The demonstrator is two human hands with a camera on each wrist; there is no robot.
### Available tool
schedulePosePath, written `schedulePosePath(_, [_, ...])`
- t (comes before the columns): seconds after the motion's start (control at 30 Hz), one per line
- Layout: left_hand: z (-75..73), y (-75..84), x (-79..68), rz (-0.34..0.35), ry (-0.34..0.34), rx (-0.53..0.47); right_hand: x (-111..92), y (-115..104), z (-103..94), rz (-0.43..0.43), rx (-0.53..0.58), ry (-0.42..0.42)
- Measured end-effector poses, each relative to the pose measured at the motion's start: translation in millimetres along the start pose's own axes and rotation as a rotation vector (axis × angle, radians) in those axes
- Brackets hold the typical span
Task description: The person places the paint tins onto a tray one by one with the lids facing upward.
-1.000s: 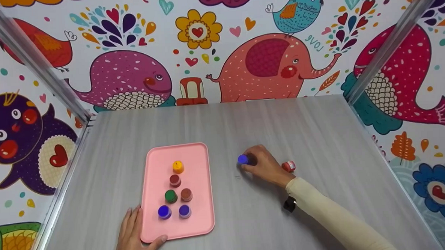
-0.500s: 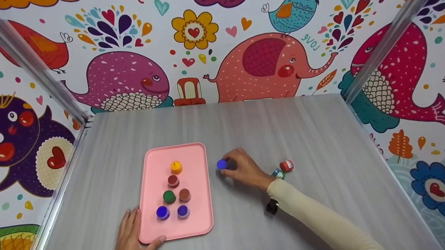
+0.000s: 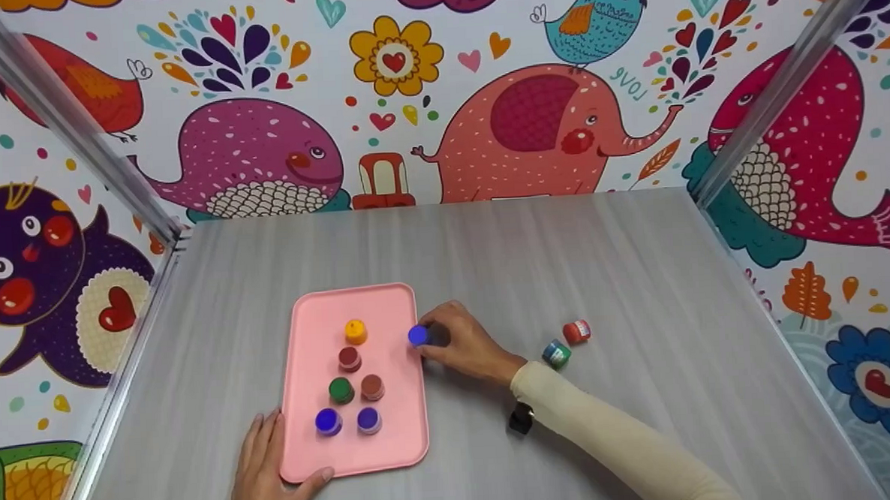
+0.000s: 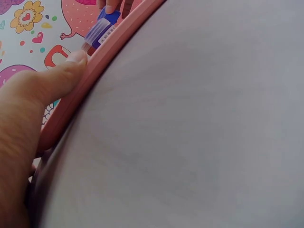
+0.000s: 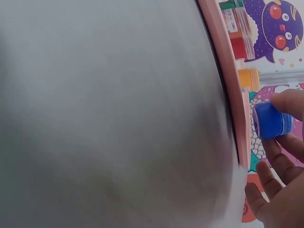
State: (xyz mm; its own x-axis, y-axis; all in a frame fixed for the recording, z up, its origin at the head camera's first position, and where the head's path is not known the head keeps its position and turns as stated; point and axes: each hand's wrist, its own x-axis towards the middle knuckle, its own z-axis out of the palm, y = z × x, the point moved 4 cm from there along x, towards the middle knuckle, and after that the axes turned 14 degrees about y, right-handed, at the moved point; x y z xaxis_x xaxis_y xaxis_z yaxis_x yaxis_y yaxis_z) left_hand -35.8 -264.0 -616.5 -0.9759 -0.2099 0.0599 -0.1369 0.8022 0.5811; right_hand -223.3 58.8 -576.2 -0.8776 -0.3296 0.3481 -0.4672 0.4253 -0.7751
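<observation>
My right hand (image 3: 470, 344) pinches a small blue-lidded paint pot (image 3: 418, 336) between thumb and fingers, over the right rim of the pink tray (image 3: 394, 451). In the right wrist view the blue pot (image 5: 270, 119) is tilted sideways close to the rim, the other fingers spread below it. My left hand (image 3: 263, 472) rests at the tray's near left corner, straight fingers along the side and thumb (image 4: 76, 61) on the rim. On the tray stand a yellow pot (image 3: 355, 331), a dark red one (image 3: 350, 358), a green one (image 3: 341, 390), a brown one (image 3: 372, 388) and two blue-violet ones (image 3: 328, 421).
To the right of the tray, a red pot (image 3: 577, 331) and a green-blue pot (image 3: 556, 353) lie on the grey table (image 3: 535, 253), just beyond the right forearm. Patterned walls (image 3: 260, 153) and metal posts (image 3: 776, 93) border the table at the back and sides.
The right hand has moved left with the blue pot, from the table to the tray's right rim. The green-blue pot has come into view from behind the right wrist. The left hand stays put.
</observation>
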Motion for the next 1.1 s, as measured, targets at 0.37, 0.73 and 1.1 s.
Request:
schedulePosePath(0.37, [0.8,2.7,1.3,-0.046,-0.042,0.014,0,-4,24.9,-0.015,0.033,-0.046])
schedulePosePath(0.73, [3.9,2.4,0.6,-0.067,-0.070,0.020,0,-10,40.9,-0.064,-0.026,-0.041])
schedulePosePath(1.1, [-1.3,-0.4,0.3,0.034,0.041,-0.028,4,-15,55.3,-0.096,0.014,-0.025])
